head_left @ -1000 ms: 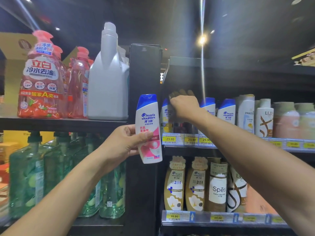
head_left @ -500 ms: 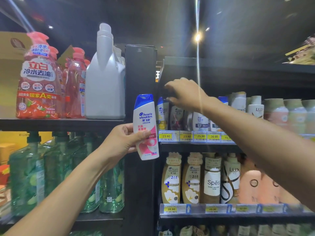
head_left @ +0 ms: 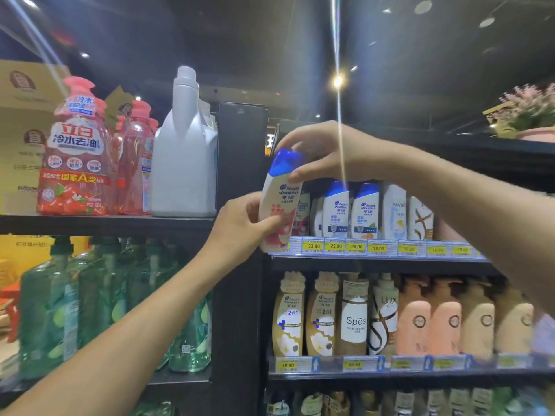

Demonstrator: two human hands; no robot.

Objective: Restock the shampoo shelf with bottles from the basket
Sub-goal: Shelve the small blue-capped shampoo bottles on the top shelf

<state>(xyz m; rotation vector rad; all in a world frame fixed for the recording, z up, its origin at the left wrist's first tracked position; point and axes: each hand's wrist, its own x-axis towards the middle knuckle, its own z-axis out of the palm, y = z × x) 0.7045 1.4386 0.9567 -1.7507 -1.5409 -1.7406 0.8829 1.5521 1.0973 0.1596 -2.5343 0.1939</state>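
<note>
We note both forearms reaching up and forward from the lower edge of the view. The left hand (head_left: 237, 229) is clamped around the lower half of the shampoo bottle (head_left: 282, 192), with the thumb across its pink front label. The right hand (head_left: 324, 151) is closed over the bottle's blue cap, fingers on top and thumb just under the cap.

We find the bottle held in the air, leaning slightly to the right, in front of the left end of the shampoo shelf (head_left: 381, 262). Its base overlaps the price tag rail (head_left: 357, 247). A black upright post (head_left: 240, 151) stands directly to its left.

On the shelf behind, we see a row of blue-capped bottles (head_left: 336, 210) and a white Pantene bottle (head_left: 394, 211), all upright. The shelf below carries gold bottles (head_left: 288, 319), a Spes bottle (head_left: 356, 319) and peach bottles (head_left: 414, 322).

Left of the post, we record a white jug (head_left: 183, 163) and red detergent bottles (head_left: 76, 157) on the upper level, with green bottles (head_left: 60, 310) beneath. Farthest away, a ceiling light (head_left: 338, 82) glares.
</note>
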